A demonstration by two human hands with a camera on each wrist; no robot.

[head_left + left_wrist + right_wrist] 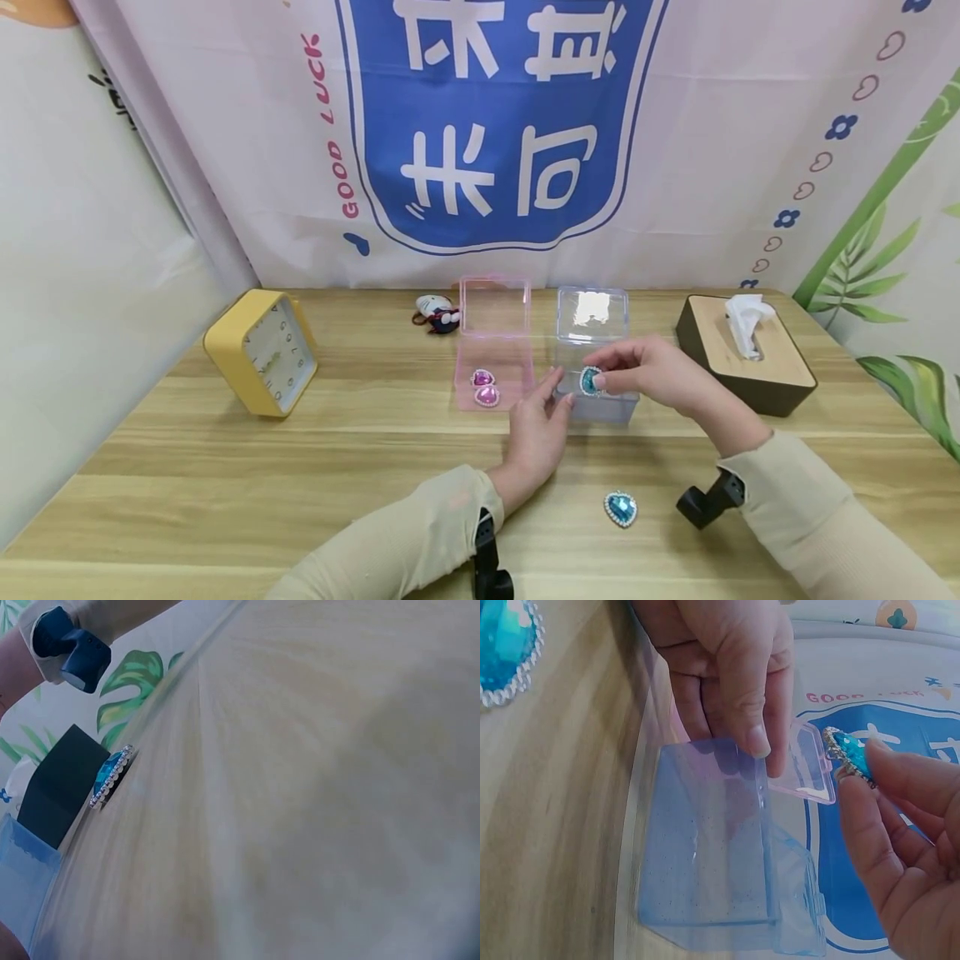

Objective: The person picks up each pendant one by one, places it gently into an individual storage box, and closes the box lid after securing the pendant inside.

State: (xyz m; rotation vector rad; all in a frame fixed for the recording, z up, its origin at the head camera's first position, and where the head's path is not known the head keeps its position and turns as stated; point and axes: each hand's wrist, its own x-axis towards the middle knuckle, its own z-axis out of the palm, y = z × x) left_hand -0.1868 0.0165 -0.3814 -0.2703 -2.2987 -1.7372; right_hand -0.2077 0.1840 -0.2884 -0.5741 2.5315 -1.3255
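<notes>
A blue gem with a beaded rim (590,381) is pinched between thumb and fingers of the right hand (656,375), above the open clear blue box (603,408). In the right wrist view the gem (849,755) tilts beside the blue box (705,847). The left hand (537,433) touches that box's left side, its thumb at the front edge; the right wrist view shows these fingers against the box wall. Two pink gems (487,395) lie in the open pink box (468,400) to the left. Another blue gem (620,508) rests on the table in front.
A yellow clock (262,354) stands at the left. Behind the pink box's left side is a small cat figure (437,314). A tissue box (742,354) sits at the right. A printed cloth (495,242) hangs along the table's back edge.
</notes>
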